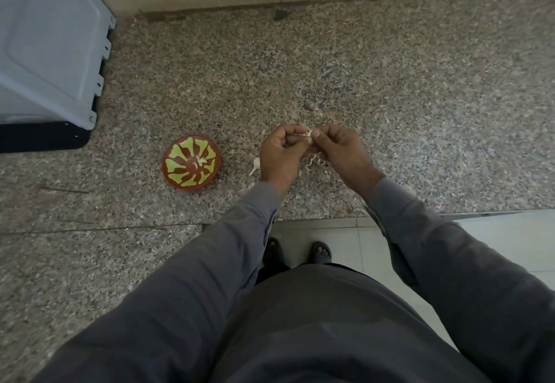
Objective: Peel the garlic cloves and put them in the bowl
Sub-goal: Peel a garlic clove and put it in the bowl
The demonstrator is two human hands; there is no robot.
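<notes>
Both my hands meet above the speckled desk (420, 82), my left grip (280, 151) and right grip (339, 150) pinching one garlic clove (308, 134) between fingertips. The red bowl (191, 165) sits to my left with peeled cloves (199, 161) inside, and another clove (256, 165) lies just beside my left hand.

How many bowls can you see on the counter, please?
1: a red bowl with a green pattern stands on the granite counter, left of the left hand, with a few pale cloves inside.
</notes>
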